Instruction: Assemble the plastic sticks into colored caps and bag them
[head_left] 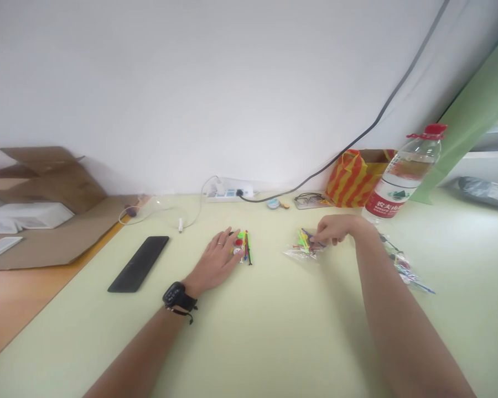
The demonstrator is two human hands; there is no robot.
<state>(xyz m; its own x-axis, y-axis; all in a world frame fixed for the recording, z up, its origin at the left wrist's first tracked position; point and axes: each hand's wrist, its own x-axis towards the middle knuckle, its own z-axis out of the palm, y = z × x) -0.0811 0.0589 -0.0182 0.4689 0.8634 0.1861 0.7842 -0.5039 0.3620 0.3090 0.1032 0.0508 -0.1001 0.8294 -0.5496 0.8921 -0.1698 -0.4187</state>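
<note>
My left hand [221,260] lies palm down on the pale green table, fingers stretched out and partly over a small group of coloured plastic pieces. Thin coloured sticks [248,247] lie side by side at its fingertips, with small round pieces [238,243] in red, green and white. Farther right, my right hand [336,228] is closed, its fingertips pinching at a clear plastic bag [305,251] holding yellow, green, blue and red pieces. The exact grip is partly hidden by the fingers. Beyond the right forearm lie more bagged pieces [406,268].
A black flat case [139,264] lies left of my left hand. Along the wall are a power strip [230,190], a round tin [273,203], a striped bag [352,177] and a large water bottle [406,177]. An opened cardboard box [62,232] stands at far left.
</note>
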